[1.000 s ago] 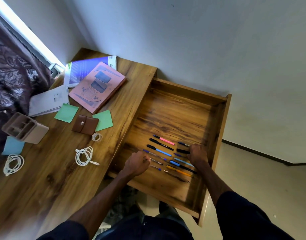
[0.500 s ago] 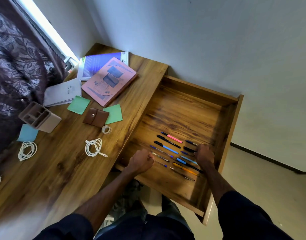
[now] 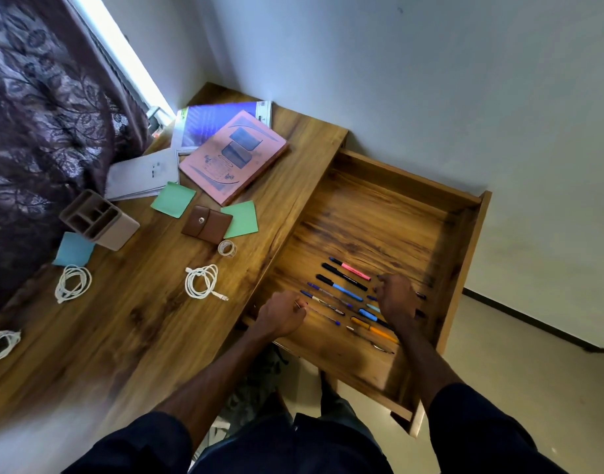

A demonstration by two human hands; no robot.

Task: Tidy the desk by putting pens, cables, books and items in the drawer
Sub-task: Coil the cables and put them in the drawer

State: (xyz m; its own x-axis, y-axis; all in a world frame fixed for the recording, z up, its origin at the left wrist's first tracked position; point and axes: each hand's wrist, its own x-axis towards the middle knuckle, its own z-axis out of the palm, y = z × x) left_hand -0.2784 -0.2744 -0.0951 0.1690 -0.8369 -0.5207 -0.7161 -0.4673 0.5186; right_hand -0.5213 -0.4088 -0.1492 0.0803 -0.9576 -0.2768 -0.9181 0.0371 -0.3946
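The pens lie in the pulled-out drawer point(image 3: 379, 213), in close slanted rows across its near half. A pink pen point(image 3: 353, 271) is farthest in, then a black pen point(image 3: 345, 277) and a blue pen point(image 3: 345, 291), with an orange pen point(image 3: 375, 331) nearest the front edge. Beyond the pink pen, bare wood runs to the drawer's back wall.

The right hand point(image 3: 396, 297) sits over the right ends of the rows, knuckles up and fingers curled down among the pens. I cannot tell whether it grips one. The left hand point(image 3: 283, 316) is bunched like a fist at the drawer's near left corner, just beside the desk edge. A thin pen point(image 3: 323, 314) starts at its knuckles, but whether the fingers pinch it is not clear.

On the desk point(image 3: 140, 336), a coiled white cable point(image 3: 201, 281) lies near the edge by the drawer, and a tape roll point(image 3: 226, 248) is just beyond it. Two more cables point(image 3: 72, 283) point(image 3: 1, 345) lie well apart to the left. A brown wallet point(image 3: 206, 224) sits between two green notes point(image 3: 173, 200). Behind them, a pink book point(image 3: 234, 155) overlaps a purple book point(image 3: 218, 123) near the wall corner. A beige pen holder point(image 3: 99, 220) lies tipped over by the curtain point(image 3: 37, 114).
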